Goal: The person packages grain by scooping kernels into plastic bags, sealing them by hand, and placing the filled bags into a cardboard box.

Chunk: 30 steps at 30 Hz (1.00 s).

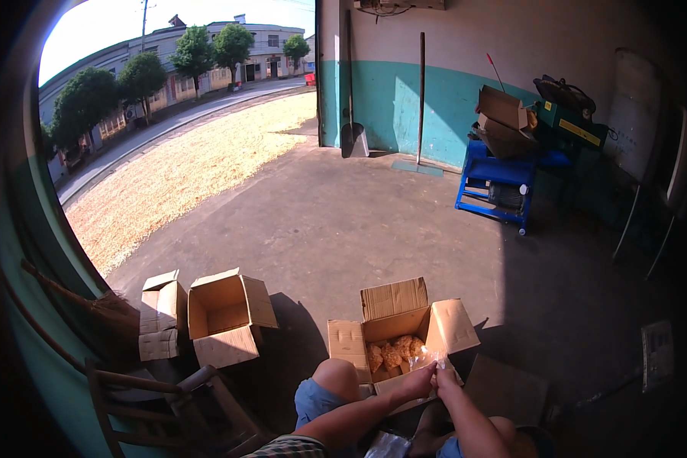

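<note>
My left hand [417,382] and my right hand [446,380] meet over the near right side of an open cardboard box [397,325]. Both sets of fingers pinch a clear plastic bag [421,360]; its lower part is hard to make out. Inside the box lie several clumps of orange-brown pieces [391,356], apparently bagged. The box flaps are spread outward, the right one [454,326] close to my right hand. Below my forearms, between my legs, is some shiny clear plastic [388,445].
To the left stand an open carton [229,303], a second carton [161,315], a wooden chair [143,403] and a broom [106,309]. A shovel [354,137] leans on the far wall near a blue-framed machine [495,183]. Yellow grain [206,172] covers the ground outside.
</note>
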Tool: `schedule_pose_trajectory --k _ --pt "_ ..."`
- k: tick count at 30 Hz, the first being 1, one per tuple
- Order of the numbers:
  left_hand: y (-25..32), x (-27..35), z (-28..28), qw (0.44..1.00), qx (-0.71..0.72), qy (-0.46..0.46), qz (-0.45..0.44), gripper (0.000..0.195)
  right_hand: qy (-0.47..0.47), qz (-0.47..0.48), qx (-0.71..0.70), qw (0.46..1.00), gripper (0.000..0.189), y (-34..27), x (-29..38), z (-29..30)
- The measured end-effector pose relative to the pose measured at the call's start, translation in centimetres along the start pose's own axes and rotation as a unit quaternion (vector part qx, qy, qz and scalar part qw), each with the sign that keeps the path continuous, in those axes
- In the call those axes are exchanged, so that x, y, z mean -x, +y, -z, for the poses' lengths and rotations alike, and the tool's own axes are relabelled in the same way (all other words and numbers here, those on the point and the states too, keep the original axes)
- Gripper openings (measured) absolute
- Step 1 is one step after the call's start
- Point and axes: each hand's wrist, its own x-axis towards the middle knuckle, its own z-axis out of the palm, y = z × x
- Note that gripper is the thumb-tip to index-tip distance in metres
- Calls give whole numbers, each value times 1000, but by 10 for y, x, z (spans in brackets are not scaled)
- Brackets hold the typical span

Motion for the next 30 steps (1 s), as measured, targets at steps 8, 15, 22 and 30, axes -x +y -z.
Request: schedule_pose_trajectory --k 8,15,22,30 --pt "-28 -19 -23 998 34 39 -28 34 11 0 9 1000 20 6 0 1" --pt "-82 -34 -43 908 418 -6 -1 55 -5 12 24 1000 20 -1 7 -13" --pt "-81 -35 -38 959 279 17 -35 55 -5 16 29 999 21 -2 9 -13" --pt "-16 -6 0 998 12 43 -38 57 -9 22 13 1000 22 -12 21 -5"
